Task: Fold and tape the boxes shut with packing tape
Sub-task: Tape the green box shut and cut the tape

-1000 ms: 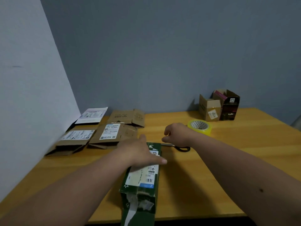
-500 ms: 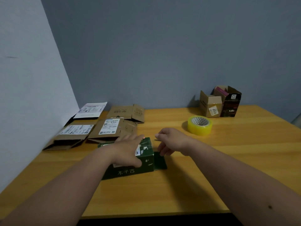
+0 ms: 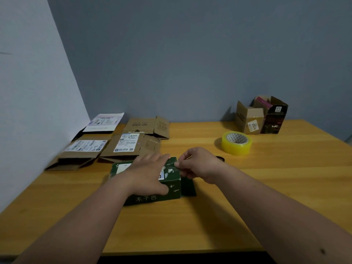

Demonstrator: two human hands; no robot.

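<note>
- Wooden table (image 3: 266, 197) set against grey walls forms the work surface; keep all steps on it.
- Your left hand (image 3: 146, 174) lies flat on the top of the green box (image 3: 172, 185), fingers straight and slightly spread, thumb down over the near face. Judged purpose: it pins the box so that it cannot slide while the end is worked.
- Your right hand (image 3: 198, 164) has its fingers curled, with thumb and forefinger pinched at the box's top right edge, apparently on a strip of old tape or a flap edge; which of the two cannot be told.
- One dark flap (image 3: 188, 187) lies open on the table at the box's right end, so this end is not yet folded shut.
- The box itself lies on its side near the table's middle, directly under both hands.
- Just behind your right wrist, a dark looped item (image 3: 221, 158) shows; it is likely a scissors handle, mostly hidden.
- The roll of tape (image 3: 236, 142) lies flat on the table, near your right hand, within reach for sealing.
- Flattened cardboard boxes (image 3: 106, 147) lie along the left wall, awaiting folding.
- Two upright open boxes (image 3: 261, 119) stand touching in the far right corner, well apart from the work.
</note>
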